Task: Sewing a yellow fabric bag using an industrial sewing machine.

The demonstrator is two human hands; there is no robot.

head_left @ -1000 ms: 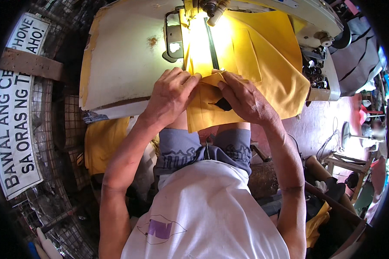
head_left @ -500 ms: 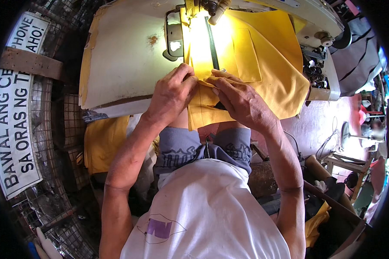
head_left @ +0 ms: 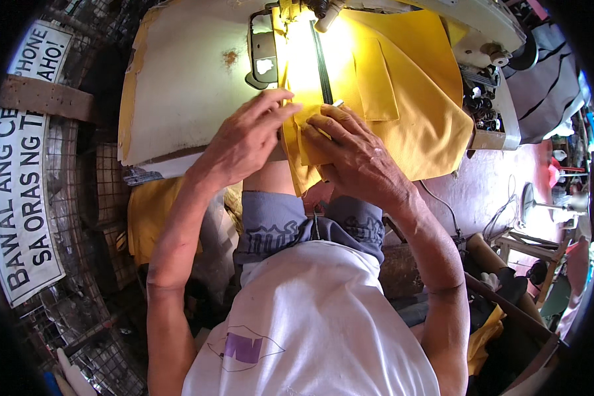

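Yellow fabric (head_left: 429,112) with a stitched pocket-like panel (head_left: 380,79) lies under the sewing machine's head (head_left: 313,8) and hangs over the table's near edge. Down its lit part runs a black zipper (head_left: 323,66), with a small shiny piece at its near end. My right hand (head_left: 363,148) rests over the fabric just below that end, fingers bent together on a fold of it; the thumb is hidden. My left hand (head_left: 247,135) hovers at the fabric's left edge, its fingers apart and slightly blurred, holding nothing.
The pale worktable (head_left: 185,86) has a metal plate (head_left: 264,56) set into it. Thread spools or bobbins (head_left: 485,109) sit at the machine's right. More yellow cloth (head_left: 153,221) hangs below the table at left, beside a wire mesh wall (head_left: 79,264). A wooden stool (head_left: 528,244) stands at right.
My left hand has let go of the fabric's edge and moved a little left, its fingers spreading. My right hand has shifted slightly down and left, turning the fold over with it.
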